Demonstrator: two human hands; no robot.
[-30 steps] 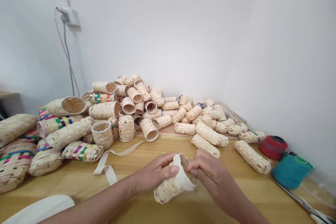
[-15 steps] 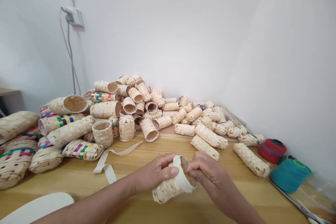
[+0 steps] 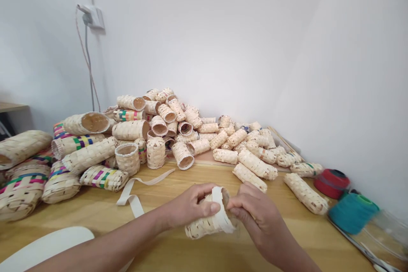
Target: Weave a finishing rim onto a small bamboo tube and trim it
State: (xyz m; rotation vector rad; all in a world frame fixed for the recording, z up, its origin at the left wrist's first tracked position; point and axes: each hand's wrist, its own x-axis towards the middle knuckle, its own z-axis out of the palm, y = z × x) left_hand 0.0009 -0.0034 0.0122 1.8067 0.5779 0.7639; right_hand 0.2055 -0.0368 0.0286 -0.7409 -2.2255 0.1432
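Note:
A small woven basket (image 3: 201, 226) made of pale flat strips lies tilted between my hands, its mouth facing right. Around its rim runs a cream fabric band (image 3: 219, 210). My left hand (image 3: 191, 206) grips the basket from the left, with the thumb pressed on the band. At the mouth, my right hand (image 3: 255, 212) is closed, thumb and forefinger pinched at the rim's inner edge. Whatever those fingertips pinch is too small or hidden to make out. A loose cream ribbon (image 3: 129, 193) curls on the table to the left of the basket.
Many woven baskets (image 3: 156, 153) are heaped along the wall, some with coloured strips. On the right stand a red thread spool (image 3: 331, 182) and a teal thread spool (image 3: 353, 211), with scissors (image 3: 371, 257) below. A white rounded object (image 3: 54, 246) lies at the lower left of the wooden table (image 3: 306, 238).
The view has shifted slightly. My left hand still holds the basket, and my right hand stays pinched at the rim with little movement.

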